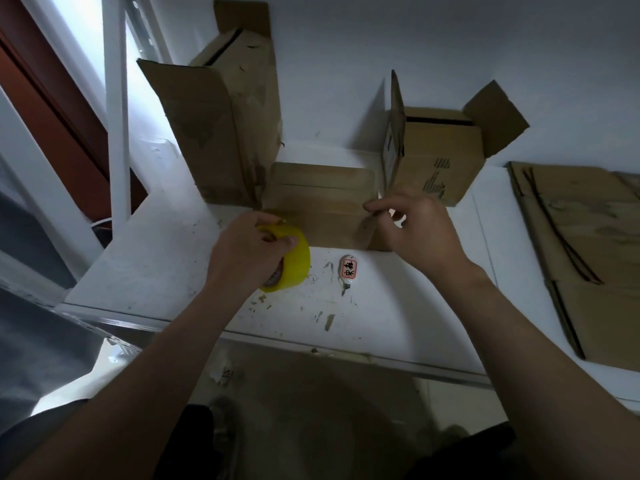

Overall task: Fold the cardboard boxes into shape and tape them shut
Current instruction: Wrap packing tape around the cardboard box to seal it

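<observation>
**Two hands taping a low cardboard box on a white worktop**

Seen from above, a person's left hand (251, 249) has its grip closed around a yellow tape roll (292, 263) at the left near corner of a low cardboard box (320, 202), which sits mid-worktop (166, 258). The right hand (414, 225) pinches at the box's right edge, fingers together. A small white cutter (348, 271) lies just in front. A tall open box (225, 126) stands behind left, another open box (440, 157) behind right. Flattened cardboard (588, 251) lies far right.
</observation>
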The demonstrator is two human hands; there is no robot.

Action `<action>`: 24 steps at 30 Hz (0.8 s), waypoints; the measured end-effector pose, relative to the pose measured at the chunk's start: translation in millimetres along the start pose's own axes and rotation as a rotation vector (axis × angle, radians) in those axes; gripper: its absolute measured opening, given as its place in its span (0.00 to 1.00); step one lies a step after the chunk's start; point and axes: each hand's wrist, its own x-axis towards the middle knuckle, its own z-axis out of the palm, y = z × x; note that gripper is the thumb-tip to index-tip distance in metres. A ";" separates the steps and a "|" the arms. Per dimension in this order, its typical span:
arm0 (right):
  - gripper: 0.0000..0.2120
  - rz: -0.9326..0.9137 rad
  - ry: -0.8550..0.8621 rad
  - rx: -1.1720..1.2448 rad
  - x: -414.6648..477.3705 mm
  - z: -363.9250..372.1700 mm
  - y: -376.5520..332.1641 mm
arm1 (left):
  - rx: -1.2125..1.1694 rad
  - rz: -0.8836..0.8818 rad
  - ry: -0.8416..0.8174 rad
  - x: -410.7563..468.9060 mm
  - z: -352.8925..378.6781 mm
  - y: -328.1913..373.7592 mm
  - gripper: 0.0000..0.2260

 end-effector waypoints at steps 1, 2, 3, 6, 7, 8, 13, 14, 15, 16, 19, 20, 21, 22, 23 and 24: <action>0.10 0.011 -0.019 0.015 4.0 -0.5 2.5 | 0.000 0.008 -0.004 -0.4 0.8 -0.1 0.16; 0.10 0.020 -0.055 0.017 8.5 0.8 5.0 | -0.001 0.017 -0.010 -1.1 1.5 -0.4 0.16; 0.12 0.042 -0.115 0.025 13.1 2.2 6.4 | 0.000 0.024 -0.019 -2.3 2.2 -0.6 0.17; 0.22 0.159 -0.276 0.155 26.3 6.6 7.2 | 0.028 0.031 -0.041 -3.6 2.6 -1.5 0.20; 0.24 0.180 -0.289 0.192 30.0 8.8 7.5 | 0.039 0.027 -0.044 -3.9 2.2 -2.1 0.20; 0.24 0.187 -0.285 0.211 33.9 11.2 8.1 | 0.040 0.023 -0.043 -4.3 1.7 -2.7 0.21; 0.27 0.150 -0.255 0.140 47.4 24.5 8.6 | 0.049 0.050 -0.032 -4.8 -0.2 -5.4 0.20; 0.28 0.143 -0.261 0.108 48.0 24.8 9.2 | 0.044 0.056 -0.036 -4.6 -0.1 -5.0 0.20; 0.29 0.137 -0.271 0.097 47.3 23.9 9.3 | 0.033 0.063 -0.040 -4.7 0.2 -4.4 0.20; 0.30 0.136 -0.278 0.108 45.4 21.8 9.6 | 0.021 0.071 -0.042 -4.7 0.5 -3.5 0.20; 0.29 0.143 -0.244 0.128 32.8 12.5 10.8 | -0.002 0.092 -0.050 -5.4 4.0 2.1 0.19; 0.29 0.144 -0.221 0.109 27.3 8.5 11.6 | -0.007 0.098 -0.052 -5.9 5.9 4.9 0.19; 0.28 0.149 -0.198 0.088 21.7 4.3 12.0 | -0.014 0.103 -0.051 -6.4 8.1 7.9 0.19; 0.28 0.159 -0.173 0.061 15.4 -0.1 11.7 | -0.022 0.107 -0.050 -7.2 10.5 10.8 0.18; 0.28 0.175 -0.147 0.030 8.6 -4.5 10.7 | -0.027 0.111 -0.052 -8.0 12.9 13.9 0.17; 0.29 0.197 -0.122 -0.005 1.6 -8.6 9.2 | -0.028 0.115 -0.056 -9.0 15.5 16.9 0.17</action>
